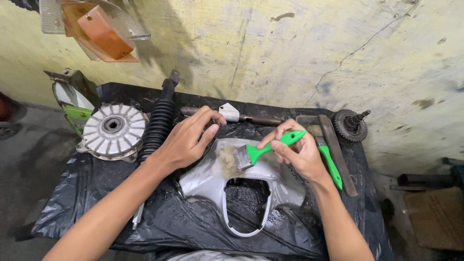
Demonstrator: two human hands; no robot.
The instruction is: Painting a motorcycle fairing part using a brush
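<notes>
A grey plastic motorcycle cover (208, 181) with a U-shaped cutout lies on black plastic sheeting (96, 193). My left hand (186, 140) rests on the cover's upper left edge, fingers curled over it. My right hand (299, 152) grips a green-handled paintbrush (263, 150), whose worn bristles touch the cover's top surface just right of my left hand.
A finned metal wheel hub (113, 130) and a black ribbed fork boot (157, 123) lie at left. A second green-handled tool (331, 166), a flat metal bar (338, 154) and a gear shaft (350, 124) lie at right. A metal rod (256, 119) runs along the yellow wall.
</notes>
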